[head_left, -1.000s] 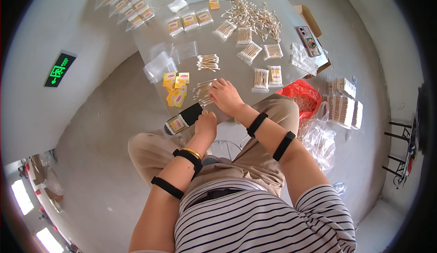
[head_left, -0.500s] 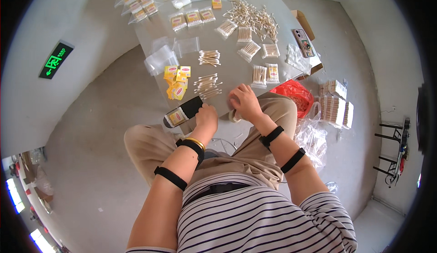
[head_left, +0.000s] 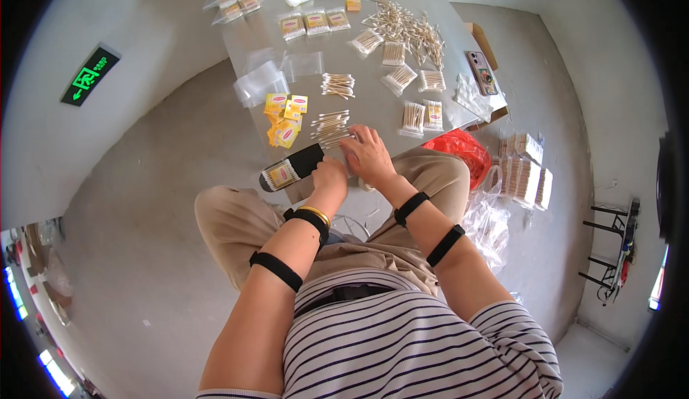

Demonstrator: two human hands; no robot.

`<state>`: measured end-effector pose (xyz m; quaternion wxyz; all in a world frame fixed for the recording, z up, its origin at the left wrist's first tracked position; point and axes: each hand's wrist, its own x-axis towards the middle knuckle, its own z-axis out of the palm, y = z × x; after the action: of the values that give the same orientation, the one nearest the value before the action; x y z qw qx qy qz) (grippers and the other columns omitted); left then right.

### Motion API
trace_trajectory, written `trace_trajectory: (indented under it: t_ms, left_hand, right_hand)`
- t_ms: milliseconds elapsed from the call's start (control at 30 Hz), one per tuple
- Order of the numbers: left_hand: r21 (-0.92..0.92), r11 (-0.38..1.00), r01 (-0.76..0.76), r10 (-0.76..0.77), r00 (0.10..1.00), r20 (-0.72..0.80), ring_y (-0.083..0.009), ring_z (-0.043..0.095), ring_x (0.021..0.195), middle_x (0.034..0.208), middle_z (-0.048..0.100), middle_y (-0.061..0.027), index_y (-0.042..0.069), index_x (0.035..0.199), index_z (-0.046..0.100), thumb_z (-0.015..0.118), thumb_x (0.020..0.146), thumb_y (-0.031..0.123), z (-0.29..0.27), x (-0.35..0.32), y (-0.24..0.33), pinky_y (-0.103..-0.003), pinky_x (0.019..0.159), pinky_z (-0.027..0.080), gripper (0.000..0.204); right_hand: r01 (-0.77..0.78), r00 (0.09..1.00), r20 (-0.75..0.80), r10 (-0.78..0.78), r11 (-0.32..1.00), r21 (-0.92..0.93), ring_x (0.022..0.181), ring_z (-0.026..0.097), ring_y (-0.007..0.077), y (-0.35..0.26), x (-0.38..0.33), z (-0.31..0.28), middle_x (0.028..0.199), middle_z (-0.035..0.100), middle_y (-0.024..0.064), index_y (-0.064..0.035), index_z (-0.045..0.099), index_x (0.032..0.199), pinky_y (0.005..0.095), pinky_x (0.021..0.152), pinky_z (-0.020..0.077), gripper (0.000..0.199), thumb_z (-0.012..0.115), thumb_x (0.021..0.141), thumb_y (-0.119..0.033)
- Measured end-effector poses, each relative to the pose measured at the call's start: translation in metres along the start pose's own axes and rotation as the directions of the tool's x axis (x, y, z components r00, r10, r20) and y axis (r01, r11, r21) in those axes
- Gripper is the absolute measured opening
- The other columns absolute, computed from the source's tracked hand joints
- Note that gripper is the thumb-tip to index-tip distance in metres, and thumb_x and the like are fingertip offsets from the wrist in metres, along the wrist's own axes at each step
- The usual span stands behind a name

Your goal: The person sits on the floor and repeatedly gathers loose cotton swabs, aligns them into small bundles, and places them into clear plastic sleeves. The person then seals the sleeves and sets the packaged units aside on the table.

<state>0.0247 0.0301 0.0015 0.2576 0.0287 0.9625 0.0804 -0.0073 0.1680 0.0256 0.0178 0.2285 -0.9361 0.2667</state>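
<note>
At the near table edge [head_left: 301,196], the left hand [head_left: 329,177] curls around something hidden under its fingers, beside a black pouch [head_left: 290,169]. The right hand [head_left: 367,154] lies spread over a cotton swab bundle [head_left: 331,128]; whether it grips any swabs cannot be told.

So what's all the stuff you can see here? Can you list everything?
Table: one, grey, ahead of the person.
Cotton swabs: many, pale, in bundles and a loose heap.
Yellow packets: several, table's left side.
Clear bags: several, beyond the packets.
Black tool: one, table's near edge.
Red bag: one, right of the knee.
Swab stacks: several, floor, right.
Green sign: one, left.
Left hand: touching the tool.
Right hand: beside the swabs.
</note>
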Motion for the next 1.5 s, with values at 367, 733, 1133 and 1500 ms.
trace_trajectory:
  t_ms: [367, 733, 1133, 1500]
  left_hand:
    - [-0.021, 1.0, 0.016, -0.015, 1.0, 0.003, -0.0286, 0.067, 0.114, 0.124, 0.062, -0.0131, 0.003, 0.123, 0.069, 0.069, 0.098, 0.018, 0.003, 0.001, 0.003, -0.041, 0.088, 0.059, 0.029]
    - [-0.002, 1.0, 0.01, -0.01, 1.0, -0.029, -0.0296, 0.071, 0.111, 0.122, 0.063, -0.0153, 0.004, 0.118, 0.07, 0.068, 0.097, 0.015, -0.004, -0.003, 0.005, -0.041, 0.088, 0.062, 0.024]
    - [0.018, 1.0, 0.012, -0.012, 1.0, -0.004, -0.0288, 0.069, 0.112, 0.123, 0.063, -0.0138, 0.002, 0.124, 0.068, 0.064, 0.1, 0.017, -0.003, -0.003, 0.007, -0.041, 0.088, 0.061, 0.029]
    - [0.001, 0.999, 0.04, -0.04, 0.998, -0.052, -0.0281, 0.07, 0.108, 0.12, 0.064, -0.013, 0.005, 0.12, 0.07, 0.058, 0.103, 0.018, 0.006, 0.002, 0.008, -0.042, 0.086, 0.061, 0.024]
  right_hand:
    - [-0.012, 1.0, 0.004, 0.012, 1.0, -0.027, 0.124, 0.054, 0.0359, -0.003, 0.016, 0.001, 0.132, 0.057, 0.0115, -0.0131, 0.074, 0.115, 0.0473, 0.103, 0.049, 0.029, 0.068, 0.086, -0.008]
    - [0.002, 1.0, 0.03, -0.001, 1.0, -0.022, 0.123, 0.055, 0.0347, 0.004, 0.027, 0.005, 0.131, 0.058, 0.0108, -0.0135, 0.076, 0.116, 0.0473, 0.104, 0.0492, 0.035, 0.066, 0.083, -0.007]
    - [0.035, 0.999, 0.035, -0.033, 0.998, -0.051, 0.124, 0.054, 0.0325, 0.002, 0.04, 0.009, 0.13, 0.058, 0.0085, -0.0151, 0.076, 0.114, 0.046, 0.104, 0.0481, 0.035, 0.066, 0.082, -0.006]
    - [0.039, 0.999, 0.019, -0.038, 0.998, -0.045, 0.123, 0.055, 0.0341, -0.001, 0.047, 0.008, 0.13, 0.058, 0.0089, -0.0167, 0.075, 0.114, 0.0466, 0.103, 0.0486, 0.038, 0.065, 0.08, -0.002]
